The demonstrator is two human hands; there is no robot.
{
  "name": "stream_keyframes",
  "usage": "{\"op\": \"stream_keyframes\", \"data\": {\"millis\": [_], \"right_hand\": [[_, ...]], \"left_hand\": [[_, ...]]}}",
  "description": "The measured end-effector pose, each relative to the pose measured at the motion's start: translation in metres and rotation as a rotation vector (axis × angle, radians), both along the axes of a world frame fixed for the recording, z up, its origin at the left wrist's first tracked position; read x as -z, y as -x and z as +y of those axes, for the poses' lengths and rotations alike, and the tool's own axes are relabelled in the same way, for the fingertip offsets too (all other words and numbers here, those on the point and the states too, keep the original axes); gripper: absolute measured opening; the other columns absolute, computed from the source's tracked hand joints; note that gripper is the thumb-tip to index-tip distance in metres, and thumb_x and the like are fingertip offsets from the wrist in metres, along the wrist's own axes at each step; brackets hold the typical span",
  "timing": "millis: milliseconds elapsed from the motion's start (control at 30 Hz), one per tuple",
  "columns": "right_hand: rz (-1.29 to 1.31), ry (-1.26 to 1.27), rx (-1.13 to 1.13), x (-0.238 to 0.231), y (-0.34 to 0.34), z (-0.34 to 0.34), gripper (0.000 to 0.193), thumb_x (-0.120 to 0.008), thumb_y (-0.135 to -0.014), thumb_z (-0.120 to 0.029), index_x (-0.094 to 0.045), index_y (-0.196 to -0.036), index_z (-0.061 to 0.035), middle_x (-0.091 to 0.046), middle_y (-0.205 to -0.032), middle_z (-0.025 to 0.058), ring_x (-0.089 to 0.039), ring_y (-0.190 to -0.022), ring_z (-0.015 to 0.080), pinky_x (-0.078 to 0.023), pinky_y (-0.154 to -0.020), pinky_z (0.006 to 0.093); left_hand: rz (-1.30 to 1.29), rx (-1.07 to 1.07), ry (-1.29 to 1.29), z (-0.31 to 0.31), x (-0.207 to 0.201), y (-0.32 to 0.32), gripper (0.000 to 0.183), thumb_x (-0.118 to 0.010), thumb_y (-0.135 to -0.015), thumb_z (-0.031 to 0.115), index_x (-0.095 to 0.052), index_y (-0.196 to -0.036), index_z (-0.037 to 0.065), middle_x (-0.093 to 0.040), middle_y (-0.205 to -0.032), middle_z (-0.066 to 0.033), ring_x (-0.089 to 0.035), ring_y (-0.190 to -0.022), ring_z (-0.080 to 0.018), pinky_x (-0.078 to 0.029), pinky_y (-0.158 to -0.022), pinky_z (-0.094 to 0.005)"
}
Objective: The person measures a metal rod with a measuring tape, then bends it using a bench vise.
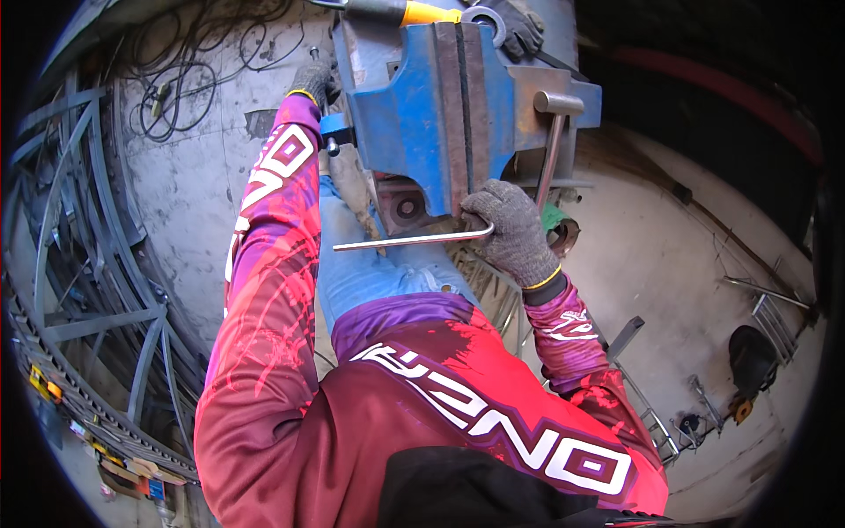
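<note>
A blue bench vise [405, 119] with brown, rusty jaws stands in front of me, a narrow dark gap between the jaws. At the jaws' near end, my right hand [510, 224], in a grey knit glove, is closed on a bent metal rod [414, 239]. The rod's long straight arm points left across my jeans, and its bend lies at my fingers. My left hand [312, 84], gloved alike, is beyond the vise's left side. Its fingers look curled, and a small metal end sticks out past them; what it grips is mostly hidden.
The vise's handle [552, 145] slants down at its right. Behind the vise lie a yellow-and-black power tool [414, 12] and a dark glove [519, 26]. Black cables [180, 97] coil on the floor at left, near stacked metal frames [88, 326]. A ladder-like frame [647, 414] lies at right.
</note>
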State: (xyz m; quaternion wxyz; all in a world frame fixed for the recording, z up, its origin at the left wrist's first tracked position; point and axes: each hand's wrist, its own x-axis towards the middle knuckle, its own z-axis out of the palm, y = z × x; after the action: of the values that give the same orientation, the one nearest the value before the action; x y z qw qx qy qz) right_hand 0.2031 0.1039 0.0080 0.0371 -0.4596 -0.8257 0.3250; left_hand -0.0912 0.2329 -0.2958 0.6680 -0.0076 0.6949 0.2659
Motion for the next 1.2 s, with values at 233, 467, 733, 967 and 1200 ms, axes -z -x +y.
{"op": "stream_keyframes", "data": {"millis": [233, 467, 733, 967, 1200], "right_hand": [[-0.016, 0.03, 0.151, -0.007, 0.003, -0.008, 0.023, -0.069, -0.077, -0.007, -0.064, -0.099, -0.0063, -0.059, -0.086, 0.0149, -0.06, -0.082, 0.0379, -0.048, -0.072, 0.0474], [0.088, -0.056, 0.173, 0.005, -0.002, -0.02, 0.025, -0.071, -0.078, -0.008, -0.064, -0.103, -0.0056, -0.062, -0.09, 0.0156, -0.062, -0.084, 0.0377, -0.05, -0.071, 0.0457], [0.202, 0.191, 0.396, 0.002, -0.003, -0.013, 0.019, -0.064, -0.085, -0.003, -0.063, -0.104, -0.0044, -0.063, -0.094, 0.0158, -0.064, -0.086, 0.0364, -0.051, -0.074, 0.0408], [0.314, 0.437, 0.572, 0.018, -0.018, 0.005, 0.013, -0.056, -0.084, -0.002, -0.061, -0.096, -0.0015, -0.057, -0.085, 0.0064, -0.053, -0.078, 0.0127, -0.046, -0.072, 0.0297], [0.379, 0.426, 0.65, 0.033, -0.031, 0.002, 0.014, -0.06, -0.08, -0.006, -0.061, -0.093, -0.001, -0.057, -0.077, 0.0065, -0.053, -0.071, 0.0119, -0.048, -0.068, 0.0297]], "left_hand": [[-0.008, 0.037, 0.01, -0.006, -0.019, -0.004, 0.024, -0.068, -0.091, 0.033, -0.06, -0.091, 0.01, -0.048, -0.062, -0.0025, -0.045, -0.047, -0.016, -0.039, -0.046, -0.0352], [-0.019, -0.015, -0.027, -0.007, -0.017, -0.002, 0.025, -0.067, -0.092, 0.032, -0.055, -0.085, 0.012, -0.047, -0.06, -0.0021, -0.045, -0.044, -0.0153, -0.038, -0.043, -0.0319], [-0.184, -0.153, -0.109, -0.005, -0.003, 0.007, 0.02, -0.064, -0.093, 0.026, -0.052, -0.092, 0.01, -0.048, -0.062, -0.0036, -0.049, -0.047, -0.0169, -0.047, -0.046, -0.0339], [-0.157, 0.012, 0.0, -0.013, -0.002, 0.005, 0.03, -0.067, -0.091, 0.03, -0.062, -0.109, 0.006, -0.054, -0.074, -0.0106, -0.052, -0.059, -0.0233, -0.049, -0.052, -0.0406], [0.15, 0.654, -0.336, -0.024, 0.001, 0.013, 0.044, -0.067, -0.087, 0.011, -0.06, -0.13, 0.003, -0.069, -0.112, -0.0225, -0.069, -0.093, -0.0324, -0.056, -0.082, -0.0416]]}}
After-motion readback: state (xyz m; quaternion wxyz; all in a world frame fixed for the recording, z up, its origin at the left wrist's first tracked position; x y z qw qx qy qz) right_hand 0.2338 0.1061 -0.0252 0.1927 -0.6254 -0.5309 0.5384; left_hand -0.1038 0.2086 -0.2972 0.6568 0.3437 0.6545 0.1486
